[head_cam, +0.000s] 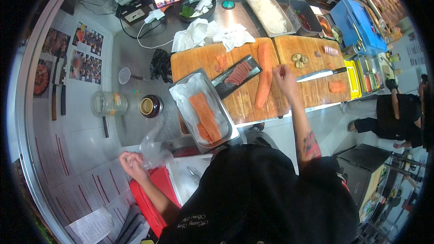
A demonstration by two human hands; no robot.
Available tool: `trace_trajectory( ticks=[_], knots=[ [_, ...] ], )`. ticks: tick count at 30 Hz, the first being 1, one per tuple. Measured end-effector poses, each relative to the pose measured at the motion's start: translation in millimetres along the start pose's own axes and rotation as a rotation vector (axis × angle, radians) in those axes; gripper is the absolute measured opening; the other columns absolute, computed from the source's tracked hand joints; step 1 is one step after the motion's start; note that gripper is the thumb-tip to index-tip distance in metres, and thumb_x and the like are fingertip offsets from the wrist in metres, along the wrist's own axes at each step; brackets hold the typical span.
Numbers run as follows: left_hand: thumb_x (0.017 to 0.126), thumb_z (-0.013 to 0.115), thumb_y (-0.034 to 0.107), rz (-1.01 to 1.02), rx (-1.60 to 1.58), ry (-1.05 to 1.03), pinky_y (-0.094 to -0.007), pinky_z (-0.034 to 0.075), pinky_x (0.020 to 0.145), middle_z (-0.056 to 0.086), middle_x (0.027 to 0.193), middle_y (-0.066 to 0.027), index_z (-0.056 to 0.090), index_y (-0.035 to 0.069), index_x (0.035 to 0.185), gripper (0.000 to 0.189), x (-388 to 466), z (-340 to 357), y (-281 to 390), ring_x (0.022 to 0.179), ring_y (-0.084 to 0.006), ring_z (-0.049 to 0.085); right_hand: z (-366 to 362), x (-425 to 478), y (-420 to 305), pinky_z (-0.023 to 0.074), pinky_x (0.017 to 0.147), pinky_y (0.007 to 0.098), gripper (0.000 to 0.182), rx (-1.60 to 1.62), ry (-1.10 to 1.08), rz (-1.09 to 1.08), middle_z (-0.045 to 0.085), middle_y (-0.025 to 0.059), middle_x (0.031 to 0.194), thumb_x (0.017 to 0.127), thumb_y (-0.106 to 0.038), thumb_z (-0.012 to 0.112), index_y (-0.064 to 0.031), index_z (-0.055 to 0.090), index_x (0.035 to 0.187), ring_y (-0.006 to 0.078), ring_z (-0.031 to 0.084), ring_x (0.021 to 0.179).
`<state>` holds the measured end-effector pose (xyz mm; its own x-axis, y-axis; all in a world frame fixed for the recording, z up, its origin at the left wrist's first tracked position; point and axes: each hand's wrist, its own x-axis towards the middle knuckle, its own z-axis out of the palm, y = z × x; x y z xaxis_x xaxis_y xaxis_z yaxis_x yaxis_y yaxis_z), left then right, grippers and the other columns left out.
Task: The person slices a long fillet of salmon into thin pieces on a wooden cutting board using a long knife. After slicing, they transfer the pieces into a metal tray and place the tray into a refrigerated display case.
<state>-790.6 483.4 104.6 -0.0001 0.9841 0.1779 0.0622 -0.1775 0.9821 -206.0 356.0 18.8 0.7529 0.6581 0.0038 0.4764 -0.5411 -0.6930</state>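
My left hand [132,163] is closed around a crumpled clear plastic bag [154,150], out at the left over a red-lidded cooler box [154,189]. Beside a long salmon fillet [263,74] on the wooden cutting boards [237,112], my right hand [284,78] hovers with curled fingers and nothing visible in it. Just right of that hand lies a long knife [315,75], blade toward it. A metal tray [223,132] lined with white paper holds more salmon [206,117]. Next to it, a dark rectangular plate [225,89] carries sliced red fish [239,73].
White cloths [206,34] lie behind the boards, near a tray of white shreds [268,12] and a blue box [356,23]. On the left stand a glass jar [110,104] and a brown pot [151,106]. Another person [398,117] is at the far right.
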Motion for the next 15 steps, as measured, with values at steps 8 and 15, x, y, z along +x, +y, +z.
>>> trace_trajectory(
  ticks=[8,15],
  knots=[
    [0.095,0.060,0.021,0.105,0.218,0.402,-0.0373,0.038,0.106,0.059,0.119,-0.0106,0.057,0.000,0.132,0.042,53,-35,-87,0.113,-0.0226,0.053,68,122,23,0.0566,0.087,0.0462,0.094,-0.308,-0.146,0.097,0.070,0.0335,0.107,0.069,-0.063,0.081,0.0193,0.062,0.112,0.0423,0.071,0.103],
    [0.095,0.066,0.013,0.095,1.056,-0.060,-0.0444,0.028,0.121,0.045,0.155,-0.0220,0.058,0.006,0.139,0.045,33,-19,-133,0.146,-0.0368,0.038,72,143,47,0.0563,0.083,0.0462,0.074,-0.208,-0.288,0.217,0.071,0.0298,0.106,0.068,-0.045,0.086,0.0115,0.065,0.110,0.0406,0.071,0.101]
  ],
)
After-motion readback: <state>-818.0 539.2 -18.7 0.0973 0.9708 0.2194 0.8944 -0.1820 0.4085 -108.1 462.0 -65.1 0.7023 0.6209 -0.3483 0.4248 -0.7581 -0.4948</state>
